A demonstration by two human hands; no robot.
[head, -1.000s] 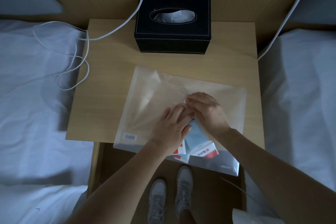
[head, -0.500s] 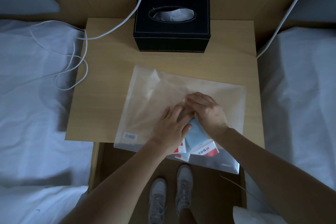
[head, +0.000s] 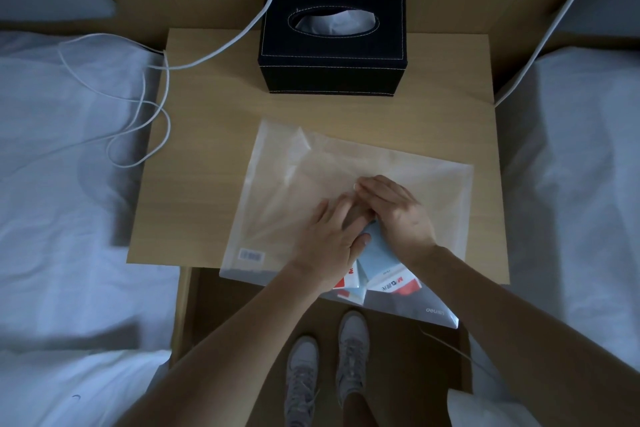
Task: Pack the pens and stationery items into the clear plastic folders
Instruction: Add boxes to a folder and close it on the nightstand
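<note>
With both hands unmoved since a second ago, your left hand presses flat on the clear folder on the table while your right hand fingers grip the pale-blue pen box half inside it, insertion unfinished

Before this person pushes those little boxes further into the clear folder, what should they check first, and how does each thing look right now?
1. Folder lying flat on the table: ok, though its near edge overhangs.
2. Boxes inside the folder: cannot tell; they sit at its near end.
3. Left hand steadying the folder: ok, fingers flat on it.
4. Right hand with a grip on the blue box: ok.
5. Tissue box clear of the folder: ok.
6. Cable clear of the folder: ok.
</note>
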